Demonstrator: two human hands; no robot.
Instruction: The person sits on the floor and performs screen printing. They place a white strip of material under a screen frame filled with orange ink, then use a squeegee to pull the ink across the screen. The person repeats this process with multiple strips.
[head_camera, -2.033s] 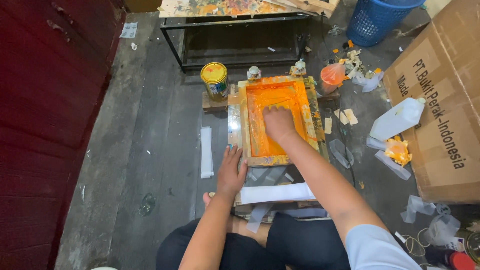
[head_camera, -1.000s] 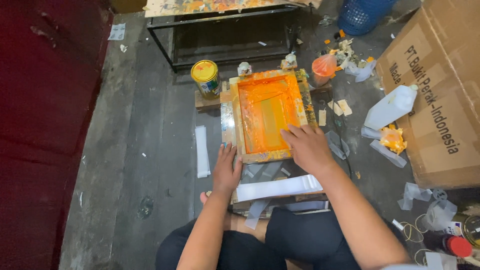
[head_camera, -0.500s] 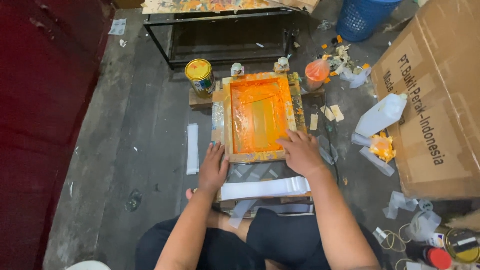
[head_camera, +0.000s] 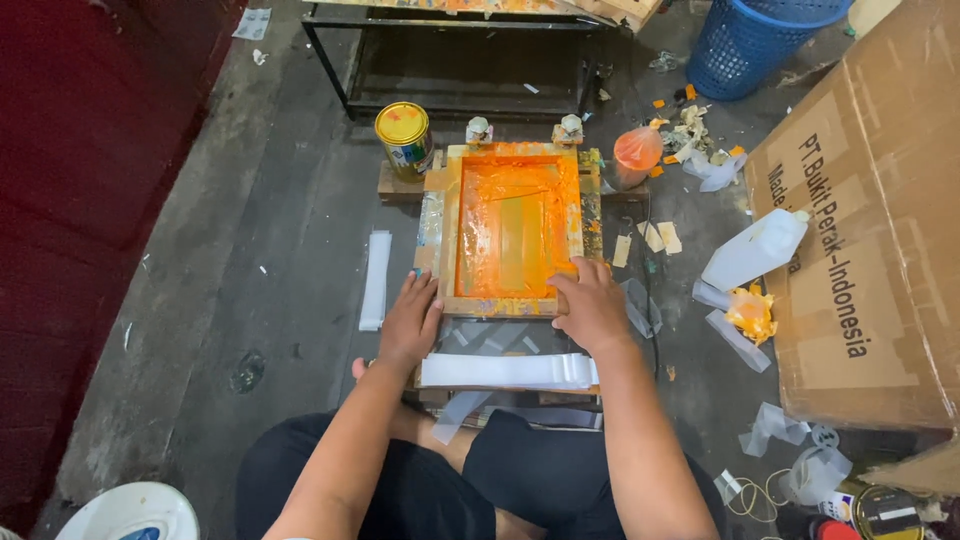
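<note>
The right hand (head_camera: 590, 305) has come out of the orange-inked well of the screen frame (head_camera: 510, 230), where it was pressing two seconds ago, and now sits at the frame's lower right corner. The left hand (head_camera: 410, 320) has held its place at the lower left corner throughout. Both grips close over the wooden bottom rail, fingers curled on its top edge, palms toward the person.

The frame lies flat at the centre of the picture, on a low board on the floor. Judgement: the ink pass inside the screen appears finished, and the hands are placed as for lifting or shifting the frame.

A white strip stack (head_camera: 505, 370) lies just below the frame, between the wrists. A yellow-lidded tin (head_camera: 403, 135) stands at the frame's upper left, an orange-stained cup (head_camera: 637, 152) at its upper right.
</note>
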